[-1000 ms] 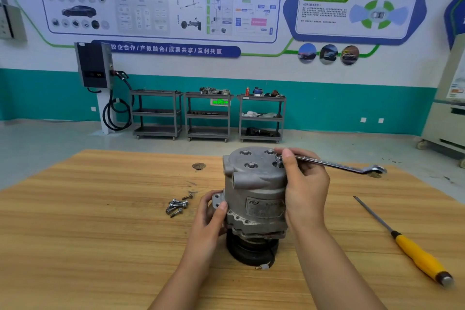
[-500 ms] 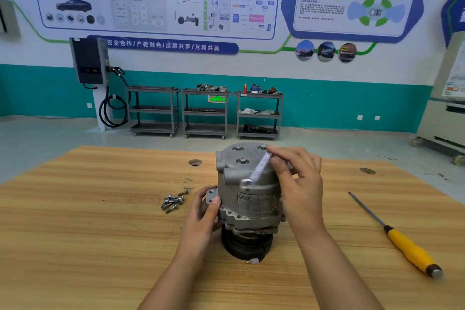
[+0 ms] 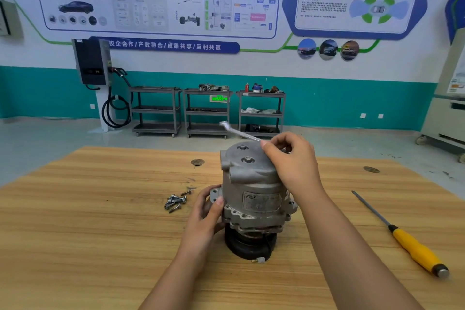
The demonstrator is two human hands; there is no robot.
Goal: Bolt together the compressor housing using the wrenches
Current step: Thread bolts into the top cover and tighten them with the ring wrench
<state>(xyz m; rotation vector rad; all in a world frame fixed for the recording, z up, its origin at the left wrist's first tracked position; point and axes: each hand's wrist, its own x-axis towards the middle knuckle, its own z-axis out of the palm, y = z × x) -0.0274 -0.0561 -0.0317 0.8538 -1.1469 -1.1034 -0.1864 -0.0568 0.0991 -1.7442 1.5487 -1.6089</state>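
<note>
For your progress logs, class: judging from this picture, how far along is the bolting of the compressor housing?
Done: two bolts appear seated in the top of the compressor housing. In hand: the right hand holds a wrench at the top's far side; the left hand grips its flange. Left: loose bolts lie on the table, so more fastening probably remains.

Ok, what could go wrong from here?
The compressor stands on its pulley, steadied only by the left hand; a hard pull could tip it. The right hand pinches the wrench near its hidden head, so it may slip off. Loose bolts lie nearby and could scatter.
</note>
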